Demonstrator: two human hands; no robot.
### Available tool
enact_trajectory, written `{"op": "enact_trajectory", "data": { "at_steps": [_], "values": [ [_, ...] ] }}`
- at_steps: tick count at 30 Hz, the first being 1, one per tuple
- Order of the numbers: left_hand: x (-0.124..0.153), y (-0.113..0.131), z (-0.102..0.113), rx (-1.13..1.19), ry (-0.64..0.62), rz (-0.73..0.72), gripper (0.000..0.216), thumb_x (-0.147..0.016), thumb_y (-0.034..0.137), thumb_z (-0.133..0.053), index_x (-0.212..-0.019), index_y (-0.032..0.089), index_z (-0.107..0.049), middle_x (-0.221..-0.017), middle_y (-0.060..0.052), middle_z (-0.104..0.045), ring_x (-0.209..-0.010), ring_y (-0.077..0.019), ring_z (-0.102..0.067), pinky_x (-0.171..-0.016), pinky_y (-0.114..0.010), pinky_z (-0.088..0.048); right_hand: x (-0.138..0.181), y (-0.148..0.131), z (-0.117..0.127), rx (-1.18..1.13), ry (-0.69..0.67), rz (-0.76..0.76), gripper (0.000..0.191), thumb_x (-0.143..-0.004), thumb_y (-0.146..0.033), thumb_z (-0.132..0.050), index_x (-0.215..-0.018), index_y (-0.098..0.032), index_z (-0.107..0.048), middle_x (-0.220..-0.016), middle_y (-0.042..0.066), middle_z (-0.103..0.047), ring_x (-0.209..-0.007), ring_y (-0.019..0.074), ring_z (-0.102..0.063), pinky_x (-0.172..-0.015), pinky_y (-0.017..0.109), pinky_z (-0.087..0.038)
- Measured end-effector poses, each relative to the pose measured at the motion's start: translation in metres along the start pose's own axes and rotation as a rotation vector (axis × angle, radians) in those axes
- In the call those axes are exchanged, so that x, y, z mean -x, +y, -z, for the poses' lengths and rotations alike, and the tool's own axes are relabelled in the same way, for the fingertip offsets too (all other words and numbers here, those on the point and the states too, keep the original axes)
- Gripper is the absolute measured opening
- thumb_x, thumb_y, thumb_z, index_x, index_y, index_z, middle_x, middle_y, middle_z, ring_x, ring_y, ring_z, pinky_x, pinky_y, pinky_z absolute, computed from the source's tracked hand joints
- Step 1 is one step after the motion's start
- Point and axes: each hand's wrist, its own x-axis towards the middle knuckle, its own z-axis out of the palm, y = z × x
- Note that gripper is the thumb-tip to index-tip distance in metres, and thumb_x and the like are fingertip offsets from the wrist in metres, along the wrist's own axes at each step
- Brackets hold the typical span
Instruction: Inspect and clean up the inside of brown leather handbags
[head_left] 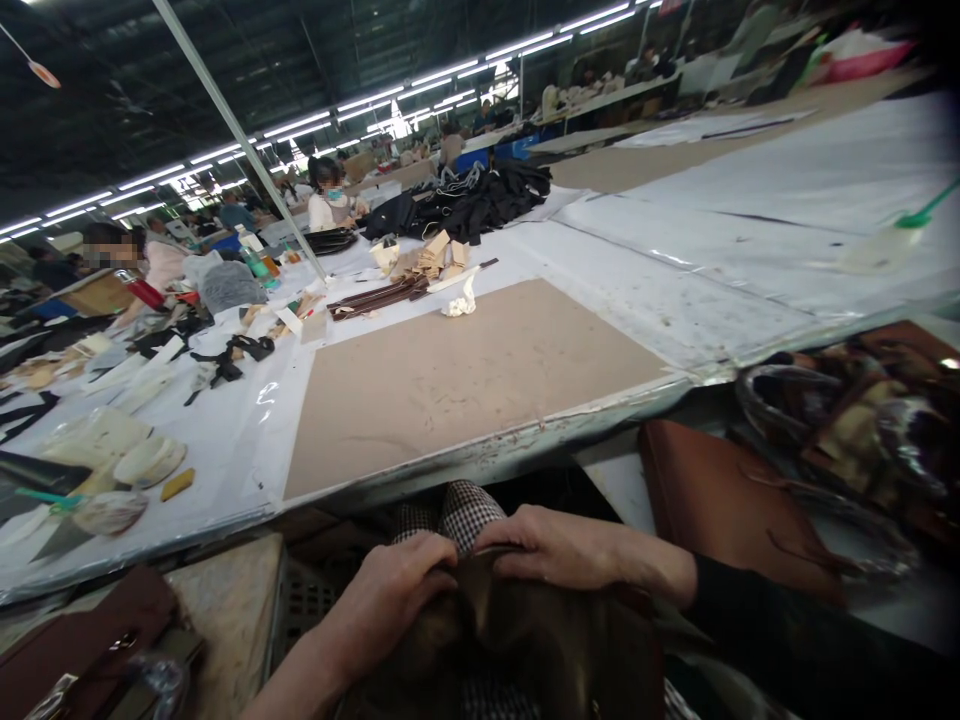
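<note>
A dark brown, slightly shiny bag [555,640] lies over my lap, and much of it is in shadow. My left hand [409,575] has its fingers curled over the upper edge from the left. From the right, my right hand [551,545] pinches the same edge between thumb and fingers. A short stretch of the edge shows between the two hands. Checked cloth [469,512] covers my knees just beyond. The undersides of both hands are hidden, and the lower part of the bag is too dark to make out.
Ahead is a long table with a tan board [465,370] and crumpled white scrap [461,300]. Dark brown strips [382,297] and black material [480,200] lie farther back. Brown bags [720,500] sit at right, another bag [82,640] at left. Co-workers [330,200] sit across.
</note>
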Motion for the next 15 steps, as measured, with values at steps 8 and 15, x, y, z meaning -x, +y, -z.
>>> {"op": "enact_trajectory", "data": {
  "at_steps": [8, 15],
  "values": [
    [0.001, 0.004, -0.013, -0.305, 0.038, -0.05, 0.008, -0.096, 0.013, -0.059, -0.097, 0.021, -0.062, -0.125, -0.006, -0.07, -0.102, -0.0223, -0.071, -0.083, -0.03, -0.053, -0.002, 0.007, -0.001, 0.07, 0.004, 0.005, 0.026, -0.096, -0.019, -0.057, -0.118, -0.018, -0.072, -0.092, 0.002, -0.073, -0.079, 0.0169, -0.065, -0.07, 0.024, -0.046],
    [-0.006, 0.012, -0.01, 0.048, 0.159, 0.401, 0.016, -0.086, 0.025, -0.07, -0.071, 0.019, -0.066, -0.082, 0.0, -0.075, -0.081, -0.0199, -0.068, -0.073, -0.027, -0.046, -0.003, 0.005, -0.002, -0.036, -0.011, 0.048, 0.027, -0.096, -0.019, -0.055, -0.115, -0.02, -0.074, -0.091, 0.0, -0.072, -0.082, 0.0166, -0.064, -0.074, 0.023, -0.047]
  ]
}}
